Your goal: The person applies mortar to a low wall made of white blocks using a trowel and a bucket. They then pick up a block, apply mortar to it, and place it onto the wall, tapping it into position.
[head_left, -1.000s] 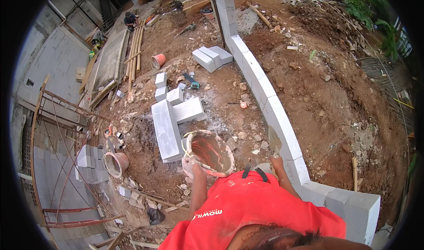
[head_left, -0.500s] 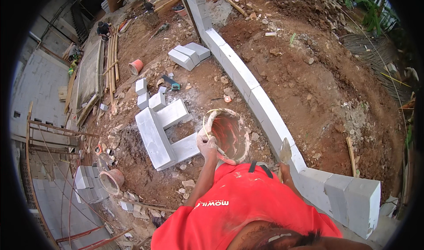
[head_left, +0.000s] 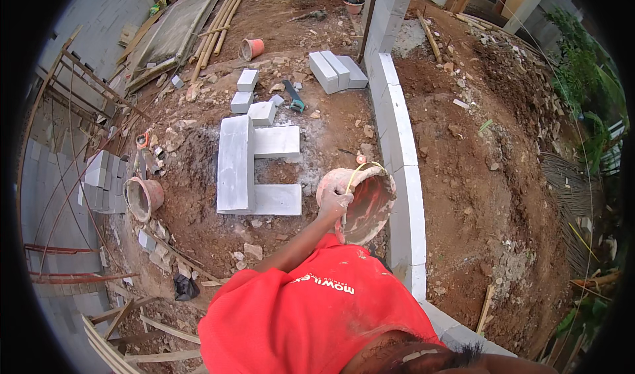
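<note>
My left hand point(head_left: 334, 202) is closed on the rim and pale handle of a mortar-stained pink bucket point(head_left: 364, 208), which is tilted up beside the low white block wall point(head_left: 403, 146), its reddish inside showing. My right hand is hidden behind the bucket or my body, as is the trowel it held earlier. Left of the bucket, long white blocks point(head_left: 235, 164) lie in a bracket shape on the dirt, with smaller blocks point(head_left: 261, 113) and a teal-handled saw point(head_left: 295, 101) beyond them. A small orange round object point(head_left: 361, 159) lies just behind the bucket.
A second bucket point(head_left: 149, 195) and stacked blocks point(head_left: 96, 175) stand at left, near rusty rebar point(head_left: 63, 248). A third bucket point(head_left: 253, 46), poles point(head_left: 218, 27) and more blocks point(head_left: 334, 70) lie ahead. Rubble and scrap wood point(head_left: 142, 334) are at lower left. Uneven soil rises beyond the wall.
My left hand has raised the bucket and moved it rightward toward the wall, tilting it. The view has turned. My right hand with its trowel has gone out of sight.
</note>
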A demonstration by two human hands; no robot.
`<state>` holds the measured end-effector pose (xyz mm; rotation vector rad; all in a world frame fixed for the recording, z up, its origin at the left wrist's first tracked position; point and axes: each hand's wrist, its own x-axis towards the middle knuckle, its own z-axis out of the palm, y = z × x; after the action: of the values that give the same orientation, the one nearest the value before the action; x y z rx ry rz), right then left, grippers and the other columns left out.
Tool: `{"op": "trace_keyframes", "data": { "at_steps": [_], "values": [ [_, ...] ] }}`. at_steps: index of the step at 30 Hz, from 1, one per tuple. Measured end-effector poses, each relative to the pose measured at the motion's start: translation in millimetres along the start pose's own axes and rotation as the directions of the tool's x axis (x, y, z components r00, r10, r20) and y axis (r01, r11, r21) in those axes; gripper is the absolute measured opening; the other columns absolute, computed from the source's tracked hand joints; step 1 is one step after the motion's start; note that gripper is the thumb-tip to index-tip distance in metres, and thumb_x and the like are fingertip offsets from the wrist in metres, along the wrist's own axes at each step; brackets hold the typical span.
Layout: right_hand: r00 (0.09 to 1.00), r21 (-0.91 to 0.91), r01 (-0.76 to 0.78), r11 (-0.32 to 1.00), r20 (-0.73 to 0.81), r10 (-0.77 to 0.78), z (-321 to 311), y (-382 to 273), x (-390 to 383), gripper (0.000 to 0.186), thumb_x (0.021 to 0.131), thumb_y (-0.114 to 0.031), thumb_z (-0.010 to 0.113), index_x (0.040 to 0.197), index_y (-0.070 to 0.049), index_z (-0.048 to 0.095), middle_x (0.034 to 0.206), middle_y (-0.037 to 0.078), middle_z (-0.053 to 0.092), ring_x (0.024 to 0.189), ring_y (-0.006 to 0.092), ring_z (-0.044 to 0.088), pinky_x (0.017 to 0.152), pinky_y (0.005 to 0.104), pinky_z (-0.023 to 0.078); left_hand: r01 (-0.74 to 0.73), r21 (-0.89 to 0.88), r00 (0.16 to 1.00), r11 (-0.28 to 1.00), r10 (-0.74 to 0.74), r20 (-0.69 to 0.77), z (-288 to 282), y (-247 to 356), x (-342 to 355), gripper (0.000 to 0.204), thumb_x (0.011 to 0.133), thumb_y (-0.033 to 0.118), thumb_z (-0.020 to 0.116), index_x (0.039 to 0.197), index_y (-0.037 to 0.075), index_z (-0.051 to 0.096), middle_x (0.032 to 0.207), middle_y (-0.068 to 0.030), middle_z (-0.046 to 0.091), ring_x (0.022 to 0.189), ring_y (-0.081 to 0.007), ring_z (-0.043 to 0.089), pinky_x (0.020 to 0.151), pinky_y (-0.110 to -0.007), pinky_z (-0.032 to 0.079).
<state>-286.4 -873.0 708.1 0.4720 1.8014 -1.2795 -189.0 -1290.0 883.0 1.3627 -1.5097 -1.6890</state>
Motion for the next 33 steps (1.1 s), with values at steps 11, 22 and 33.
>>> {"op": "trace_keyframes", "data": {
  "at_steps": [11,22,33],
  "values": [
    [0.991,-0.048,0.005,0.999,0.134,0.002,68.4,-73.5,7.6,0.024,0.088,-0.023,0.066,0.084,0.0,0.069,0.068,0.009,0.065,0.057,0.0168,0.061,0.054,0.0321,0.049,0.109,0.095,0.985,0.989,-0.095,-0.141,-45.4,22.0,29.2,0.029,0.071,0.013,0.078,0.075,0.008,0.049,0.071,-0.003,0.055,0.068,-0.0161,0.056,0.061,-0.036,0.047],
    [0.949,-0.369,0.305,0.878,0.201,-0.245,84.3,-2.8,-20.2,0.018,0.088,-0.018,0.064,0.085,-0.001,0.068,0.069,0.007,0.064,0.057,0.0188,0.063,0.052,0.0328,0.048,0.115,-0.036,0.993,0.993,-0.116,-0.037,-64.7,-11.3,38.5,0.027,0.072,-0.002,0.071,0.077,0.009,0.048,0.071,-0.0024,0.058,0.06,-0.0119,0.056,0.053,-0.029,0.046],
    [0.97,-0.196,0.236,0.952,0.108,-0.218,84.5,38.1,-43.9,0.013,0.083,-0.014,0.07,0.081,-0.002,0.069,0.072,0.007,0.065,0.06,0.0183,0.062,0.054,0.0326,0.048,0.149,0.109,0.978,0.983,-0.163,0.128,-38.8,26.9,36.7,0.026,0.07,0.013,0.073,0.077,0.007,0.049,0.071,-0.006,0.057,0.065,-0.0182,0.056,0.061,-0.038,0.048]
  ]
}}
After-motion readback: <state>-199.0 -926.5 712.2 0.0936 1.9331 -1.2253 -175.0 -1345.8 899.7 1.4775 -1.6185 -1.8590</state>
